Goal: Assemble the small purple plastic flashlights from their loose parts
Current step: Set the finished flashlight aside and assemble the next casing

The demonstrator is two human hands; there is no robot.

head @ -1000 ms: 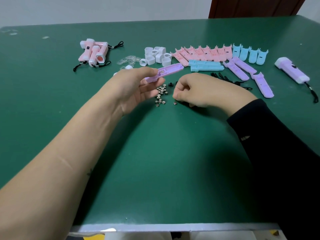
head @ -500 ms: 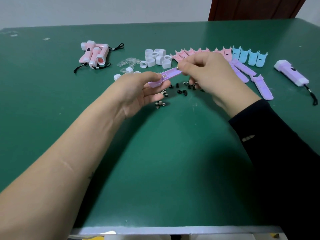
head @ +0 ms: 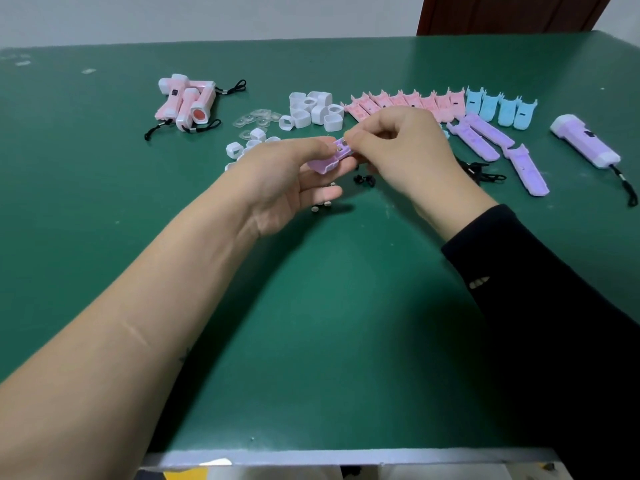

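My left hand (head: 294, 174) holds a purple flashlight half-shell (head: 329, 161) between thumb and fingers, just above the green table (head: 311, 323). My right hand (head: 401, 150) pinches at the shell's far end, where a small metal piece shows; what sits under its fingertips is hidden. Several small round batteries (head: 322, 204) and black buttons (head: 365, 180) lie below the hands. Three more purple half-shells (head: 485, 140) lie to the right. A finished purple flashlight (head: 585, 142) with a black strap lies at the far right.
Pink finished flashlights (head: 187, 102) lie at the back left. White head caps (head: 311, 110), clear lenses (head: 256, 117), pink shells (head: 408, 100) and blue shells (head: 498, 107) line the back. Black straps (head: 481, 173) lie right of my right hand. The table's front edge (head: 346, 457) is near.
My right hand rose from the batteries on the table to the shell's far end. My left hand tilted the shell and drew it slightly closer.
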